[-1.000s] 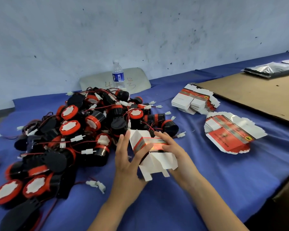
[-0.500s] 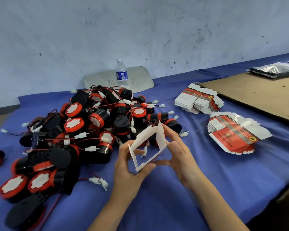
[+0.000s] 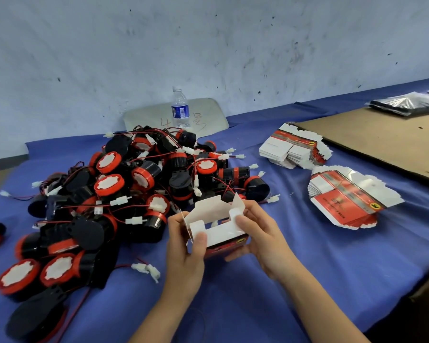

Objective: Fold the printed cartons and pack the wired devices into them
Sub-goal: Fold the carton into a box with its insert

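View: one head-worn wide-angle camera.
Facing: directed forward and down over the table (image 3: pixel 344 256) toward the wall (image 3: pixel 208 45).
Nearness: left hand (image 3: pixel 183 256) and right hand (image 3: pixel 263 238) framed close, lower centre; wall far.

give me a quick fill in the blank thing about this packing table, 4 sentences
1. The left hand and right hand hold a half-folded carton whose inside is ____ in colour.
2. The water bottle stands ____ the pile of wired devices.
3. The flat cartons lie in ____ stacks on the person's right.
4. The cloth covering the table is ____.
Missing words: white; behind; two; blue.
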Demonstrator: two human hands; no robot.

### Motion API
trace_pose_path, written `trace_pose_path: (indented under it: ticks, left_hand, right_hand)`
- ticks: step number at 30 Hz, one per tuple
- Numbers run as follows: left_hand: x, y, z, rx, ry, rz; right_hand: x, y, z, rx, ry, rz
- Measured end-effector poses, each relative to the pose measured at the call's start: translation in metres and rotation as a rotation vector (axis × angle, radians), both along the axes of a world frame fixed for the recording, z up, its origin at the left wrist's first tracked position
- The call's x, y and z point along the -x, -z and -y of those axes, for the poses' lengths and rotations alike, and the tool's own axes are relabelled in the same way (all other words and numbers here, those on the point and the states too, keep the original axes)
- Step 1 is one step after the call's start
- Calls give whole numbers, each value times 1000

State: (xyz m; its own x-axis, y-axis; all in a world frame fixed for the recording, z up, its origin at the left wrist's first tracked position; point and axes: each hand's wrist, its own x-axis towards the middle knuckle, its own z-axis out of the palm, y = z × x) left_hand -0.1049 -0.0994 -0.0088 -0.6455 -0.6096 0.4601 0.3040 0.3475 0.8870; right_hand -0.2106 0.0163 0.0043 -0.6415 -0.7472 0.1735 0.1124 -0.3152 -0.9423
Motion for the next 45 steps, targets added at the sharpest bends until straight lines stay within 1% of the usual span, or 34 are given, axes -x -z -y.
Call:
trace_pose_path:
  ticks: [2, 4, 7, 9, 13, 18, 21, 23, 25, 28, 30, 33, 34, 35, 37, 42, 45]
  left_hand:
    - [0, 0, -1, 7, 2, 0]
    - [0, 0, -3, 64, -14, 6]
    - [0, 0, -6, 173, -41, 5]
    - [1, 1, -5, 187, -50, -2]
    - [0, 3, -5, 80, -62, -28]
    - [-1, 3, -5, -148, -60, -50]
    - [-3, 2, -3, -221, -50, -97]
    - [-4, 1, 0, -302, -12, -89]
    - [-3, 0, 1, -353, 82, -90]
    - [-2, -2, 2, -411, 143, -83]
    - [-2, -3, 1, -336, 151, -76]
    - [-2, -1, -2, -100, 95, 2]
    - [-1, 0, -4, -36, 68, 47]
    - [-1, 1, -7, -3, 51, 78]
    - [-1, 2, -8, 33, 44, 92]
    - [-2, -2, -4, 43, 33, 95]
    - [-2, -2, -4, 91, 15, 75]
  right_hand:
    - [-2, 1, 1, 7, 21, -25]
    - [-5, 3, 3, 17, 85, -86]
    - [-10, 6, 6, 30, 273, -298]
    - [-13, 8, 6, 54, 315, -432]
    - [-15, 11, 4, 54, 358, -691]
    - [-11, 13, 4, 41, 491, -1004]
    - [-10, 9, 3, 82, 567, -1211]
    - [-10, 7, 3, 120, 618, -1296]
    - [-13, 8, 3, 135, 597, -1278]
    - [-18, 13, 4, 96, 518, -1127]
    - [-20, 13, 5, 37, 510, -912]
    - [-16, 7, 8, -21, 434, -440]
    - [-13, 8, 8, -15, 397, -339]
    - [-11, 8, 8, -11, 372, -282]
    - [-10, 9, 6, -7, 371, -289]
    - [-12, 11, 7, -51, 423, -467]
    - [-12, 10, 8, -41, 424, -506]
